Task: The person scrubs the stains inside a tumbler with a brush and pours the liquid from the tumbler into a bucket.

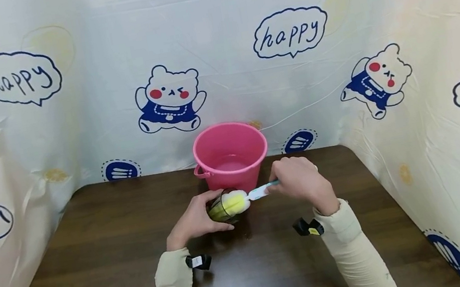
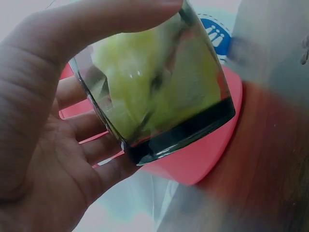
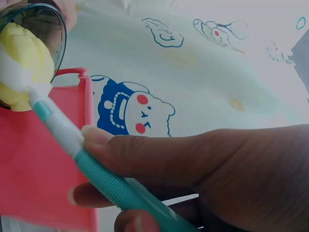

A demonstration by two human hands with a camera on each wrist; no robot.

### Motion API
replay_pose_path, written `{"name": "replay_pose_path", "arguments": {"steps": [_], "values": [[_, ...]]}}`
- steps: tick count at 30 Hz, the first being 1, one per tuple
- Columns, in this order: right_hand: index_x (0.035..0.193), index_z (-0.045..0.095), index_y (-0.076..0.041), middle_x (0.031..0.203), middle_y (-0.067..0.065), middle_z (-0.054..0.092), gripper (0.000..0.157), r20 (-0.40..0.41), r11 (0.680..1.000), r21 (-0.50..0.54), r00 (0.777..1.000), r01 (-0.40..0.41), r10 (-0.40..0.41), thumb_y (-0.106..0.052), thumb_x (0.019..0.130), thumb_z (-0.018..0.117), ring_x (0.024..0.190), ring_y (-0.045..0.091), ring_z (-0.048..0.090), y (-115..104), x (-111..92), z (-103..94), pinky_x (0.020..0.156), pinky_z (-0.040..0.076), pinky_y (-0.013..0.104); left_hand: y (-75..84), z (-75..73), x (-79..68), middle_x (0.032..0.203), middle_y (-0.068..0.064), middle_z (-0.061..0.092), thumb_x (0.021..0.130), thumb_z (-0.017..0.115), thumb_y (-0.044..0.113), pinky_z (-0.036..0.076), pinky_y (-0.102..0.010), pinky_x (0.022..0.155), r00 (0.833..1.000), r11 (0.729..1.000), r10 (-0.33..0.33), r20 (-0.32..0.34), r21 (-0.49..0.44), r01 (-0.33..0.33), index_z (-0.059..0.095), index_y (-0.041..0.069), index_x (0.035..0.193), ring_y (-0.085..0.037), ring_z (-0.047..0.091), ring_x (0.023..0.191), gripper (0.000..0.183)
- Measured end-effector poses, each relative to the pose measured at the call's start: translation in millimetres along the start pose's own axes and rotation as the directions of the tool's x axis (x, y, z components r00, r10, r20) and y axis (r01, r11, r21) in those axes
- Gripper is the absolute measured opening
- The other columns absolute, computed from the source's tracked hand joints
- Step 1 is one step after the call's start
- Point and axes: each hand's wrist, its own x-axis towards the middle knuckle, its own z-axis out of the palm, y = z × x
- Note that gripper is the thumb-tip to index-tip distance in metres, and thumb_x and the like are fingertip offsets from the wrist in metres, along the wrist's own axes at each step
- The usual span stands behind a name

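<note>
My left hand (image 1: pixel 197 218) grips a dark tinted glass (image 2: pixel 159 92), thumb on one side and fingers round the other. The glass lies tilted, its mouth toward the right. My right hand (image 1: pixel 303 181) holds a bottle brush by its white and teal handle (image 3: pixel 116 181). The yellow and white sponge head (image 1: pixel 235 202) of the brush is inside the glass, with its white base at the rim. Through the glass wall in the left wrist view, the yellow sponge fills much of the inside.
Just behind the hands stands a pink bucket (image 1: pixel 235 175) with a little handle lug on its left. It rests on the dark wooden table (image 1: pixel 109 265) near the back edge. A printed cloth (image 1: pixel 216 8) hangs behind and along both sides. Small drops show on the tabletop.
</note>
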Motion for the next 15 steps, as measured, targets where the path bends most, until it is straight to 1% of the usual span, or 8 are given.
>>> {"name": "replay_pose_path", "arguments": {"steps": [4, 7, 9, 11, 13, 15], "values": [[0.072, 0.079, -0.025, 0.057, -0.011, 0.055, 0.02, 0.038, 1.0, 0.006, 0.999, 0.008, -0.008, -0.041, 0.084, 0.083, 0.053, 0.01, 0.044, 0, -1, -0.2, 0.046, 0.034, 0.028, -0.8, -0.5, -1.4, 0.138, 0.007, 0.061, 0.065, 0.097, 0.038, 0.05, -0.043, 0.105, 1.0, 1.0, -0.022, 0.0, 0.006, 0.022, 0.058, 0.018, 0.144, -0.015, 0.056, 0.126, 0.091], [0.076, 0.081, -0.024, 0.058, -0.012, 0.056, 0.017, 0.035, 0.999, 0.028, 0.999, 0.039, -0.04, -0.039, 0.084, 0.084, 0.054, 0.01, 0.044, 1, -3, 0.6, 0.046, 0.034, 0.027, -0.7, -1.0, -1.6, 0.138, 0.006, 0.061, 0.064, 0.097, 0.04, 0.05, -0.044, 0.104, 1.0, 1.0, -0.02, -0.004, 0.01, 0.021, 0.058, 0.017, 0.144, -0.017, 0.056, 0.126, 0.092], [0.079, 0.082, -0.023, 0.059, -0.013, 0.057, 0.016, 0.01, 0.998, 0.04, 0.999, 0.051, -0.051, -0.038, 0.084, 0.083, 0.053, 0.011, 0.045, 3, -4, 2.9, 0.046, 0.035, 0.028, -0.4, -1.1, -1.0, 0.138, 0.006, 0.062, 0.064, 0.097, 0.039, 0.05, -0.045, 0.104, 1.0, 1.0, -0.007, -0.01, 0.013, 0.007, 0.058, 0.016, 0.144, -0.017, 0.056, 0.125, 0.092], [0.08, 0.082, -0.023, 0.058, -0.013, 0.057, 0.016, -0.026, 0.998, 0.038, 0.999, 0.042, -0.041, -0.037, 0.085, 0.083, 0.053, 0.012, 0.046, 5, -4, 7.2, 0.045, 0.034, 0.028, 0.1, -0.8, 0.0, 0.137, 0.005, 0.062, 0.065, 0.097, 0.038, 0.05, -0.045, 0.104, 1.0, 1.0, 0.008, -0.01, 0.016, -0.007, 0.057, 0.017, 0.144, -0.018, 0.057, 0.125, 0.091], [0.076, 0.081, -0.023, 0.057, -0.012, 0.055, 0.019, -0.06, 1.0, 0.025, 0.998, 0.01, -0.009, -0.04, 0.084, 0.083, 0.052, 0.013, 0.045, 9, -5, 12.9, 0.044, 0.033, 0.029, 0.7, -0.1, 0.8, 0.137, 0.006, 0.062, 0.066, 0.097, 0.037, 0.051, -0.044, 0.103, 1.0, 1.0, 0.017, -0.004, 0.022, -0.017, 0.057, 0.017, 0.145, -0.017, 0.056, 0.125, 0.091], [0.069, 0.077, -0.023, 0.054, -0.01, 0.051, 0.026, -0.098, 0.999, 0.004, 0.994, -0.039, 0.039, -0.044, 0.082, 0.084, 0.051, 0.013, 0.043, 13, -6, 19.3, 0.043, 0.031, 0.029, 1.2, 0.6, 1.2, 0.137, 0.004, 0.062, 0.067, 0.096, 0.036, 0.052, -0.044, 0.102, 1.0, 0.999, 0.028, 0.004, 0.029, -0.028, 0.056, 0.016, 0.145, -0.018, 0.056, 0.124, 0.09]]}}
